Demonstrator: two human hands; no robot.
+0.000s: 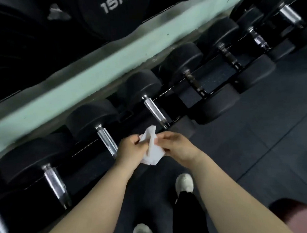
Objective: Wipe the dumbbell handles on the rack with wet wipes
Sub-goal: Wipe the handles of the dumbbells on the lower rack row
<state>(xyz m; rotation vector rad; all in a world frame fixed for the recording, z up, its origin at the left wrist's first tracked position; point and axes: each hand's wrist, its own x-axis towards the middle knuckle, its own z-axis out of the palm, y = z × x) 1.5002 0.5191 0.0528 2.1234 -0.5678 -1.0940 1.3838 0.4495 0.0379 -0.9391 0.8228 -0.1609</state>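
A white wet wipe (pixel 151 150) hangs crumpled between my two hands in front of a low dumbbell rack (pixel 90 146). My left hand (pixel 131 149) pinches its left side and my right hand (pixel 175 145) pinches its right side. Black dumbbells lie in a diagonal row on the rack. Their chrome handles point toward me: one (pixel 107 142) is just left of my left hand, another (pixel 155 112) is just above the wipe, and a third (pixel 55 184) is lower left. The wipe touches no handle.
Further dumbbells with darker handles (pixel 194 82) run up to the right. A pale green ledge (pixel 97 73) runs behind the rack, with black plates marked 15KG (pixel 118 4) above it. My white shoes (pixel 184 183) stand on dark rubber flooring (pixel 257 137) to the right.
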